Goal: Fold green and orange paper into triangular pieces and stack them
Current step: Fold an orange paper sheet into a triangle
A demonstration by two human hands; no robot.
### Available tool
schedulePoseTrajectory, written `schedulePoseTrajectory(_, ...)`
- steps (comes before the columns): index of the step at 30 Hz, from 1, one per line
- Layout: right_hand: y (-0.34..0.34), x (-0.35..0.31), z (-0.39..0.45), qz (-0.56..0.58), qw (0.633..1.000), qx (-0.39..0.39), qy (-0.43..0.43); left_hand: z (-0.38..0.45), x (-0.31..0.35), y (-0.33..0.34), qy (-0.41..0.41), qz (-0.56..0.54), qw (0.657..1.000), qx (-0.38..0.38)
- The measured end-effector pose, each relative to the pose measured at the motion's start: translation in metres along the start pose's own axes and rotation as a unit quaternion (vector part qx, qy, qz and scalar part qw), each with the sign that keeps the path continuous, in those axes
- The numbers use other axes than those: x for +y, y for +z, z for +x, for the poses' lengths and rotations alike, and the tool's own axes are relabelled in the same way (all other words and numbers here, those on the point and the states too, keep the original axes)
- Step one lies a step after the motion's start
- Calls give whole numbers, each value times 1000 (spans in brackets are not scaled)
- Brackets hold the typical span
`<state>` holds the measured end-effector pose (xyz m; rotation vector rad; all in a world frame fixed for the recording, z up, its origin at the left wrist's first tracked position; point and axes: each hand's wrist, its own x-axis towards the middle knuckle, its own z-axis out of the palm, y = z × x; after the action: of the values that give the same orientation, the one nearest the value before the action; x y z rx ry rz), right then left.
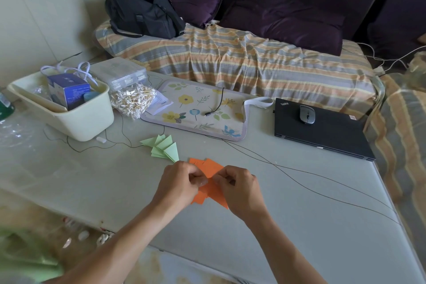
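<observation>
Orange paper, bright and creased into overlapping folded pieces, sits at the centre of the frame on the grey desk. Just above and to its left lies a fan of pale green triangles, overlapping one another. The left hand and right hand meet over the orange paper, fingers curled and pinching it from either side. Both hands cover the paper's middle, so its exact fold is hard to make out.

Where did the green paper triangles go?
In the head view, the green triangles lie on the table, just beyond the left hand, between the cream tub and the orange paper.
</observation>
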<state>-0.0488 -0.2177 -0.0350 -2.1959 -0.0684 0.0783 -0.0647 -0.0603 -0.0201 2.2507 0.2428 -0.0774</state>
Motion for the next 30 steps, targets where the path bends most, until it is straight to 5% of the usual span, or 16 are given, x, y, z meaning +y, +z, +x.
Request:
schedulePoseTrajectory(13, -3, -3, 2, 61, 994, -52, 75, 3, -3, -2, -37, -38, 997, 49)
schedulePoseTrajectory(19, -5, -1, 1, 43, 996, -24, 75, 2, -7, -1, -45, -42, 998, -6)
schedulePoseTrajectory(30, -5, -2, 0, 52, 996, -23, 73, 4, -10, 2, -35, 4, 999, 10)
